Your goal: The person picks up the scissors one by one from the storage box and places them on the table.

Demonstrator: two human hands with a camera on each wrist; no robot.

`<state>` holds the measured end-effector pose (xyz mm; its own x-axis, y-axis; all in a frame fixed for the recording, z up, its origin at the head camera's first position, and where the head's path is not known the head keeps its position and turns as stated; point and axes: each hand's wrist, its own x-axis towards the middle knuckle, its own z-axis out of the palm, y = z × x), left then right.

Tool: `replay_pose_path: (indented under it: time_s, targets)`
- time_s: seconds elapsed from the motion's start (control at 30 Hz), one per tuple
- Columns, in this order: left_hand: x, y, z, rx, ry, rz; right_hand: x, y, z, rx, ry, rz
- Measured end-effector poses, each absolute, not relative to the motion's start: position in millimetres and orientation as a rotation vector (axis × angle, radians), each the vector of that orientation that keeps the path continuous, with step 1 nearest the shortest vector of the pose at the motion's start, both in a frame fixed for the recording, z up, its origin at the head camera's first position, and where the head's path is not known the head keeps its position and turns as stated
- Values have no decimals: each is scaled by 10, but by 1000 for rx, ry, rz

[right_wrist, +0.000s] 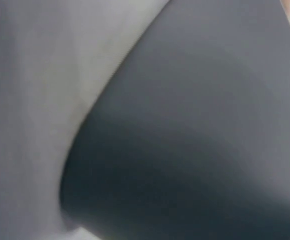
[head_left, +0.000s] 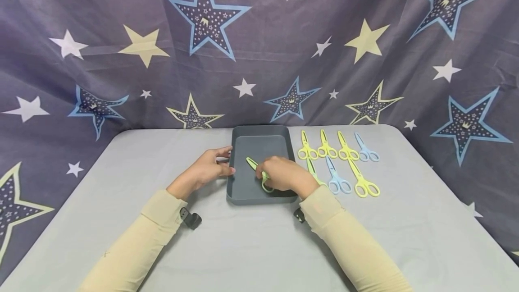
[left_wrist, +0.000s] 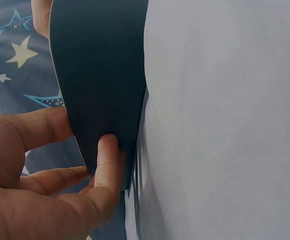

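Note:
A dark grey rectangular tray (head_left: pixel 242 195) lies on the table. My right hand (head_left: pixel 284 174) reaches over its right wall and pinches a pair of green scissors (head_left: pixel 252 163) low over the tray floor. The blades point up and to the left, and one handle loop shows below the fingers. At the tray's left wall is my left hand (head_left: pixel 210 166), fingers spread and fairly straight. In the left wrist view, the left hand's fingertips (left_wrist: pixel 108 142) touch the outer wall and rim of the tray (left_wrist: pixel 99 65). The right wrist view is mostly filled by the tray's wall (right_wrist: pixel 195 110).
Right of the tray, several scissors lie in two rows: yellow scissors (head_left: pixel 326 149) and blue scissors (head_left: pixel 366 154) at the back, and green scissors (head_left: pixel 314 172), blue scissors (head_left: pixel 336 181) and yellow scissors (head_left: pixel 362 179) in front. A star-patterned cloth (head_left: pixel 259 66) hangs behind the table (head_left: pixel 243 247).

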<state>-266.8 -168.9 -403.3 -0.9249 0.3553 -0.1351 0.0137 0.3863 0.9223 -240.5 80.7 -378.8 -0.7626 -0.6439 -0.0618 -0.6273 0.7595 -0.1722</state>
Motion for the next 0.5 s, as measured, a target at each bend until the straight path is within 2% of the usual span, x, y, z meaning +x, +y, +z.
replay_pose_path:
  time_s: [0.5]
  targets:
    - [-2682, -1687, -4048, 320, 2322, 1578, -2419, 823, -3813, -1058, 2794, -173]
